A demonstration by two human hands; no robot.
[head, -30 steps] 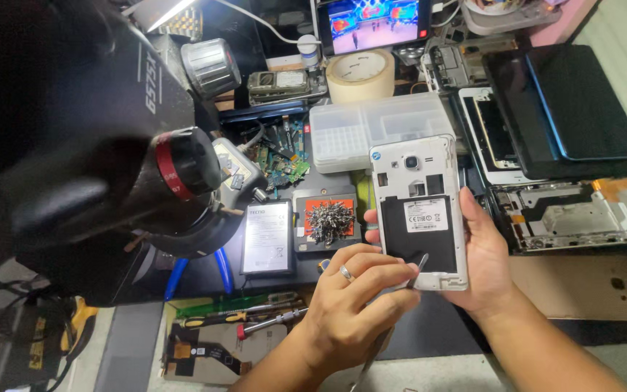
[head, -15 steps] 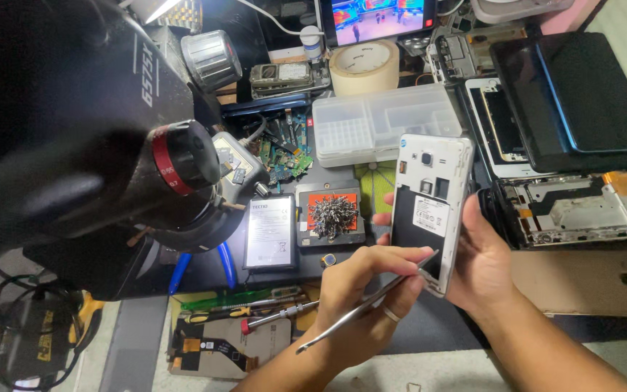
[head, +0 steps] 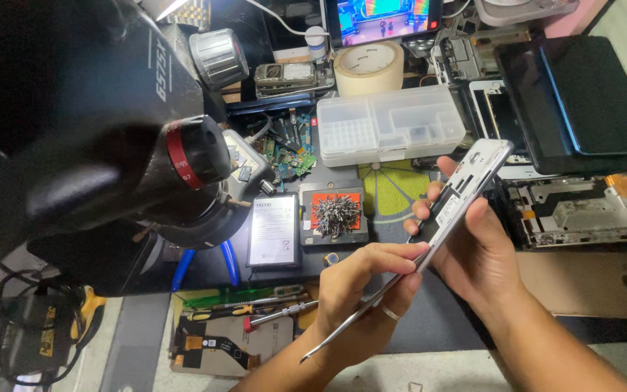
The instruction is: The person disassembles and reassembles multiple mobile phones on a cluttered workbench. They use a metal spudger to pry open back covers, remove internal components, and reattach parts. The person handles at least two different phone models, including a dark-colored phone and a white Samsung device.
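Near the right half of the worktop [head: 429,319], as seen by the head camera, the right hand [head: 473,250] grips an opened white phone [head: 466,196] by its edges, fingers curled over the far side and thumb on the near side, with the phone tilted on edge above the surface. Beside it, the left hand [head: 361,294] is pinched around a slim metal pry tool [head: 361,316]; the tool's upper end meets the lower corner of the phone, and its free end points toward the front edge of the worktop. A ring sits on one finger of the left hand. Just left of the hands, a flat phone battery [head: 273,231] lies next to a dark magnetic tray [head: 335,216] holding a heap of small screws. Behind these, toward the back edge, stand a clear plastic parts box [head: 386,125] and a roll of masking tape [head: 369,67]. Toward the right edge lie dark tablets [head: 582,101] stacked above a stripped metal device frame [head: 582,210]. A large black microscope body [head: 103,131] with a red ring fills the left side. Screwdrivers [head: 270,313] lie near the front edge.
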